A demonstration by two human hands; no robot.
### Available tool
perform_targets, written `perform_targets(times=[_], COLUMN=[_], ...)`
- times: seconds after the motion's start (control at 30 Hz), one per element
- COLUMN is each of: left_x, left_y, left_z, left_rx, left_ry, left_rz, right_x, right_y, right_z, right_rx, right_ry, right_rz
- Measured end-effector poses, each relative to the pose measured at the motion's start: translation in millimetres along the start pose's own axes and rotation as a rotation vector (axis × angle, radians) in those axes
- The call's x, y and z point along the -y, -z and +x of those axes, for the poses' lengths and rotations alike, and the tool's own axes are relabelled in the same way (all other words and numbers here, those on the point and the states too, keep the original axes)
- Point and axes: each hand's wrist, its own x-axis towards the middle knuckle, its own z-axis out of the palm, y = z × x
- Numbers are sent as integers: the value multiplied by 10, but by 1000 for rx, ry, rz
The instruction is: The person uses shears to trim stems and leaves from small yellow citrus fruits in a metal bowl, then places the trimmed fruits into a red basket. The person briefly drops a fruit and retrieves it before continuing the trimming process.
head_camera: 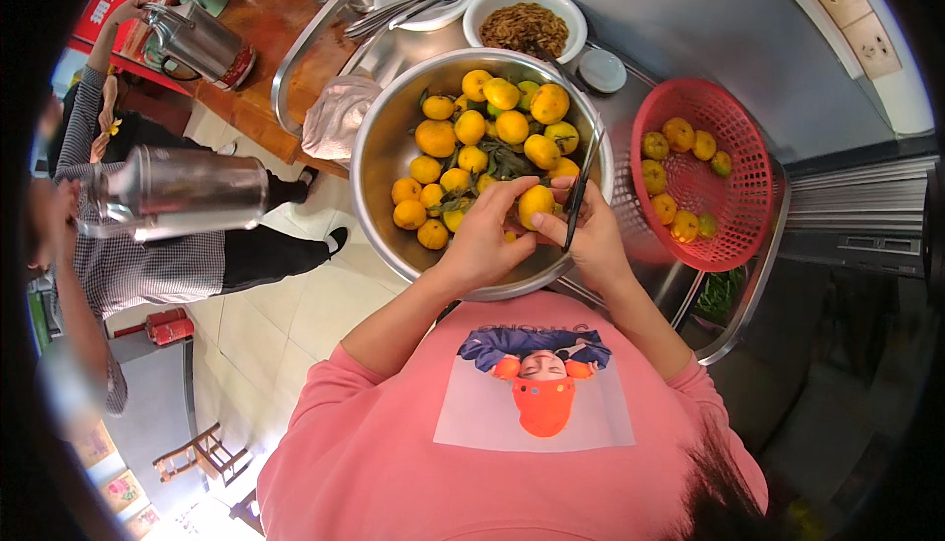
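A wide stainless steel basin [373,223] before me holds several yellow-orange mandarins [435,138], some with green leaves [509,161]. Over its near right part, my left hand [487,234] grips one mandarin [537,205] in its fingers. My right hand [599,242] holds a slim black-handled cutting tool [578,205], its metal end pointing away from me; whether it is a knife or scissors I cannot tell. The right thumb rests against the same mandarin. Right of the basin, a red plastic basket [753,194] contains several more mandarins [678,135].
Behind the basin stand a white bowl of brown food [524,28] and a white basin with ladles [435,6]. A cloth [339,116] lies at left. Greens [720,297] sit below the basket. People at left carry metal flasks [184,190].
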Motion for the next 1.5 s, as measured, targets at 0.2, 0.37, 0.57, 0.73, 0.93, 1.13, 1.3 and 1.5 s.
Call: perform_targets(times=[0.2,0.37,0.57,0.73,0.93,1.13,1.3,1.5], left_x=[-28,636,788,864,787,718,773,573], left_y=[150,422,307,271,259,343,166,197], left_z=[481,1188,1573,1623,1446,1346,1544,1332], left_rx=[145,-265,-249,-295,-399,-314,-396,-428], left_ry=[-85,103,188,72,37,149,182,151], left_rz=[173,628,646,663,346,206,385,191], right_x=[29,409,281,123,-115,63,323,654], right_y=[754,2308,3184,3241,3400,3285,3002,1224], right_z=[-53,46,265,578,697,654,608,330], right_rx=[-299,-791,-720,-827,-791,-834,-1000,-156], right_ry=[190,91,-435,-390,-296,-377,-104,-86], right_rz=[-172,-950,-1292,-1379,-1536,-1601,-1477,-562])
